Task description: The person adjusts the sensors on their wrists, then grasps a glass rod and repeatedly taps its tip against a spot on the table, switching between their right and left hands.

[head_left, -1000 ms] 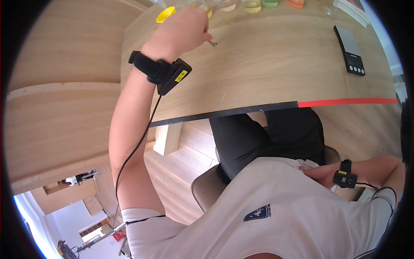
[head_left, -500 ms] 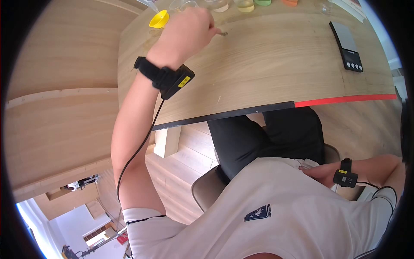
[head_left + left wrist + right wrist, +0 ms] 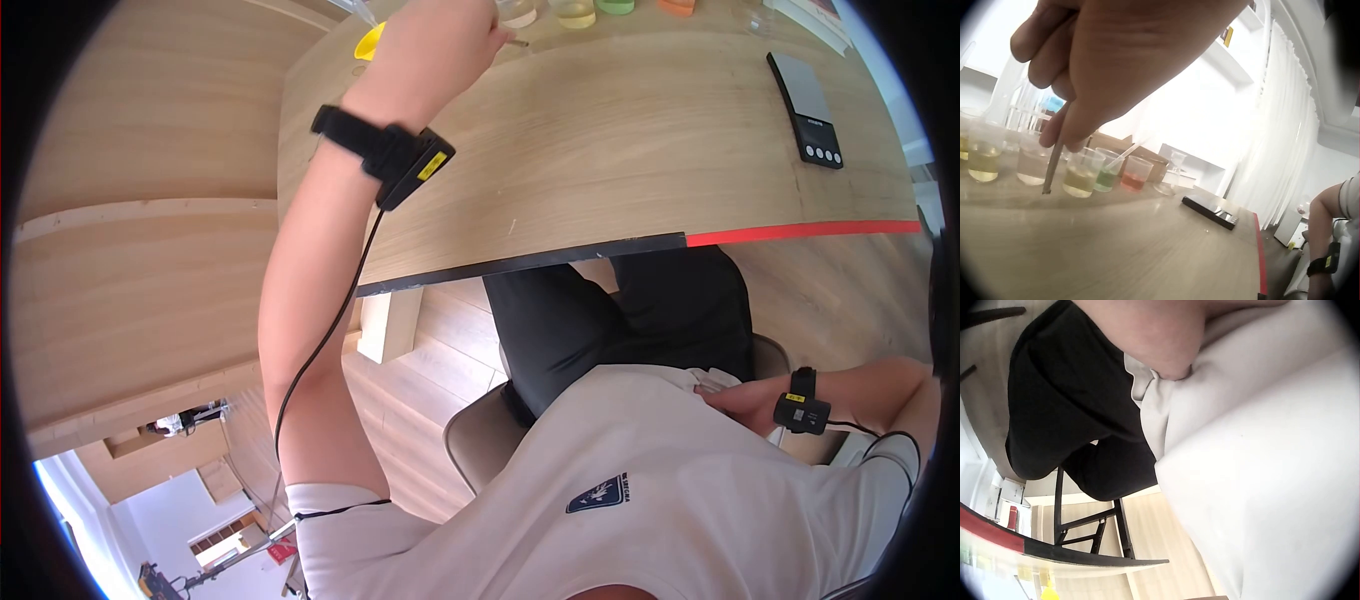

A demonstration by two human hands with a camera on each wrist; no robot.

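Observation:
My left hand [image 3: 435,50] pinches a thin grey rod [image 3: 1054,165] between thumb and finger near the table's far left. Its lower end points down in the left wrist view, close before plastic cups of liquid: a pale one [image 3: 1033,170], a yellowish one [image 3: 1080,179], a green one [image 3: 1105,179] with a pipette leaning in it, and a red one [image 3: 1134,179]. A yellow funnel-like piece [image 3: 369,42] is partly hidden behind the hand. Low at the belly, my right hand [image 3: 742,398] touches the hem of the white shirt [image 3: 1154,394]; its fingers are mostly hidden, and I cannot tell whether they grip the cloth.
A black pocket scale [image 3: 805,110] lies on the right of the wooden table [image 3: 600,150]. Black and red tape [image 3: 800,234] runs along the near edge. A wooden panel [image 3: 150,130] stands at the left. From the left wrist device hangs a cable [image 3: 330,340].
The left hand has moved farther across the table with the rod, which now sits closer to the cups. My right hand stays at the shirt.

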